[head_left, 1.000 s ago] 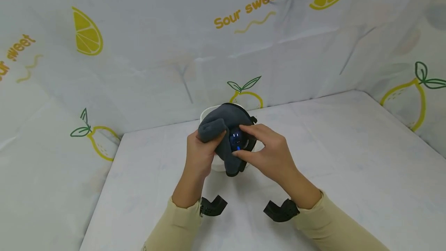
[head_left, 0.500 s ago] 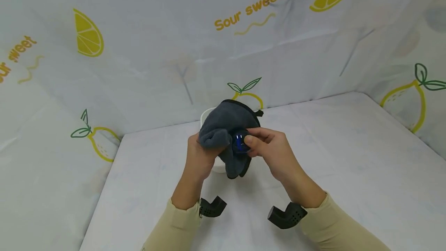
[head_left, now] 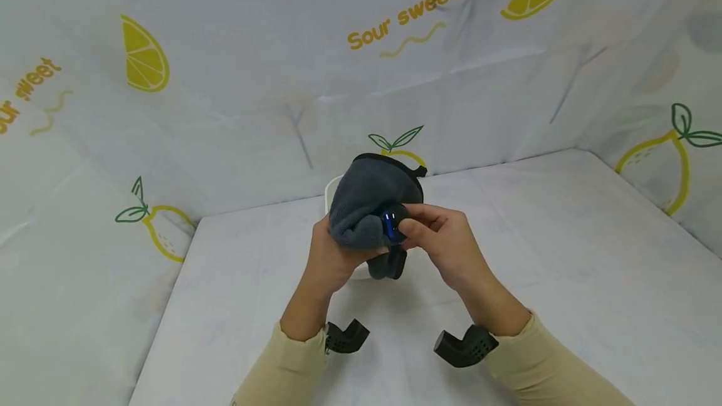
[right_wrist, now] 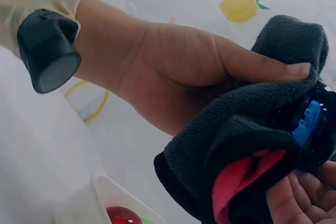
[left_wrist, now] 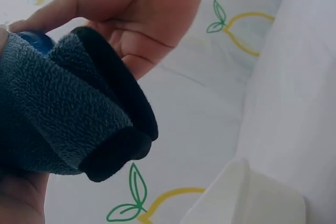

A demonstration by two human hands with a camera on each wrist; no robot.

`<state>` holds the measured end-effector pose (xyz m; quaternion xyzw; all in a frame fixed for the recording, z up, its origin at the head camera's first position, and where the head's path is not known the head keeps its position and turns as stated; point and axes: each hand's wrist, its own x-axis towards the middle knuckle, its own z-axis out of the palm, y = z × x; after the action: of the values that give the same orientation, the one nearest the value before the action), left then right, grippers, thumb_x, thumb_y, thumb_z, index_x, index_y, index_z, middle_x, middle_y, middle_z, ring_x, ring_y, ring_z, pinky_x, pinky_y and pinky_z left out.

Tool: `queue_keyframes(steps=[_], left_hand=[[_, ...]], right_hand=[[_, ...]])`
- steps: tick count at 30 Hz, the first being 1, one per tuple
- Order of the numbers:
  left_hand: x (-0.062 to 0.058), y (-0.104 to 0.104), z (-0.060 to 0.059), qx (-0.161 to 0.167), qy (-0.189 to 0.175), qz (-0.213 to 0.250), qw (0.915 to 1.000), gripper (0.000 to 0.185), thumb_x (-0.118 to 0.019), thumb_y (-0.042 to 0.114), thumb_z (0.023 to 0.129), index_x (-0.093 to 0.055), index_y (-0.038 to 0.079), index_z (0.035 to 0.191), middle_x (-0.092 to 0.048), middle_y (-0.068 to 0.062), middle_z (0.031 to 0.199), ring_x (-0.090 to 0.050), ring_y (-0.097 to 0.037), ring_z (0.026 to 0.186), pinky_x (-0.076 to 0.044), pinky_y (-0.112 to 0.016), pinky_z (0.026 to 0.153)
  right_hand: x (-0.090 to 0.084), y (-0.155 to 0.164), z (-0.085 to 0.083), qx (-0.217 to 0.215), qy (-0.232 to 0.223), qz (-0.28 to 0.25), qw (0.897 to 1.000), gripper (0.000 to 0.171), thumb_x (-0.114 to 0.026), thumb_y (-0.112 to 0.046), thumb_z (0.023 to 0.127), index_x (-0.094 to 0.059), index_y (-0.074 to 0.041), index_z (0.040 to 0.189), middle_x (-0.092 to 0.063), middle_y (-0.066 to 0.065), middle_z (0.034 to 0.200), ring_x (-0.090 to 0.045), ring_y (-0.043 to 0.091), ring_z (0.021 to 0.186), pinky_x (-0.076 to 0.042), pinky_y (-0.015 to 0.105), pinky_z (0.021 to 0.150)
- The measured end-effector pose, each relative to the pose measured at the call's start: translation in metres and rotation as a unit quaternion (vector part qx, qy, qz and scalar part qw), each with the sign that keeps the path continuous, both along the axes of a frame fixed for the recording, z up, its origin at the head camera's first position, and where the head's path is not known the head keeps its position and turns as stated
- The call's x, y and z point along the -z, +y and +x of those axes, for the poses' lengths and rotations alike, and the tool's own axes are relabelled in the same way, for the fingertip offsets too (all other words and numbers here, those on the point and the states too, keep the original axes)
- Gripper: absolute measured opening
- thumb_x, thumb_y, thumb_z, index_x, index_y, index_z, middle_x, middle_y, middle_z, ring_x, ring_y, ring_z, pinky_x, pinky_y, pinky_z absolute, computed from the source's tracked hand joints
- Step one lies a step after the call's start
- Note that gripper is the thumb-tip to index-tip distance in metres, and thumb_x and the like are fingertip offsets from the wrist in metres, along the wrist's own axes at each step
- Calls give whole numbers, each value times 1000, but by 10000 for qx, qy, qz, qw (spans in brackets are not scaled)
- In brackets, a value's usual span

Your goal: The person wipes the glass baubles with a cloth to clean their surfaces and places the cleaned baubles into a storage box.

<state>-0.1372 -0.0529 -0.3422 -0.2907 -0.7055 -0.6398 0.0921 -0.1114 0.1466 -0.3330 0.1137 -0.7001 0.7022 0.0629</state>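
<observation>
My left hand (head_left: 334, 262) grips a bunched dark grey cloth (head_left: 375, 183) with black edging. In the right wrist view its thumb lies along a fold, and the cloth's pink inner side (right_wrist: 231, 184) shows. Nestled in the cloth is a glossy dark blue ball (head_left: 389, 225), with a bright blue patch (right_wrist: 307, 123) visible on it in the right wrist view. My right hand (head_left: 442, 237) pinches the ball from the right between thumb and fingers. Folds of the cloth cover much of the ball in the left wrist view.
Behind the cloth on the white table (head_left: 541, 268) stands a white container (head_left: 331, 193), mostly hidden in the head view. The right wrist view shows a red ball (right_wrist: 123, 215) and something green inside it. A lemon-print sheet (head_left: 242, 80) hangs at the back.
My right thumb and fingers have gone from spread around the ball to a closer pinch on its right side. My left hand and the cloth have shifted slightly right, the cloth's top edge higher.
</observation>
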Motion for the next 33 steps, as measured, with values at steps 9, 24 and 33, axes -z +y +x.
queue_keyframes(steps=[9, 24, 33], left_hand=[[2, 9, 1, -321, -1067, 696, 9913, 73, -90, 23, 67, -58, -1, 127, -63, -14, 124, -60, -23, 111, -55, -34, 88], [-6, 12, 2, -22, -1843, 2409, 9529, 21, -69, -1, 84, -62, 5, 103, -57, -1, 86, -55, -9, 65, -48, -20, 57], [-8, 7, -4, -243, -2024, 2511, 9463, 19, -66, -1, 87, -64, 3, 105, -61, -1, 89, -62, -9, 64, -50, -20, 51]], right_hand=[[2, -3, 4, 599, 1702, 1367, 9740, 52, -81, -11, 81, -64, -6, 130, -70, 9, 103, -64, 13, 85, -57, 20, 75], [4, -8, 1, 904, 3831, 2054, 8960, 55, -82, -32, 79, -67, -4, 124, -65, 13, 122, -63, 24, 115, -46, 19, 101], [4, -10, -3, 1018, 4735, 2546, 8371, 51, -67, -39, 91, -66, 0, 124, -63, 18, 127, -60, 31, 108, -45, 21, 101]])
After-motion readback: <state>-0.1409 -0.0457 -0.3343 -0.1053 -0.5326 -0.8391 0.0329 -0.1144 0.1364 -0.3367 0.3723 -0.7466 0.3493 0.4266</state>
